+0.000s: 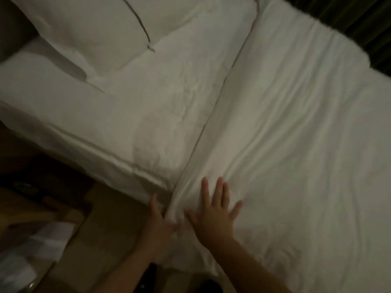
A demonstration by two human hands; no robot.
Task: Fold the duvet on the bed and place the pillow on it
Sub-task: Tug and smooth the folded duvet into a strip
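Observation:
A white duvet (285,134) covers the right half of the bed, its folded edge running as a straight line from the top middle down to my hands. My right hand (213,216) lies flat on the duvet near that edge, fingers spread. My left hand (160,225) grips the duvet's near corner at the bed's side, fingers closed on the cloth. A white pillow (88,28) with a dark piped seam rests at the top left on the bare sheet (148,98).
The bed's near side drops to a dim wooden floor (101,240) at the lower left. A pale checked cloth (38,250) lies by the left edge. Dark curtains (359,17) hang beyond the far right corner.

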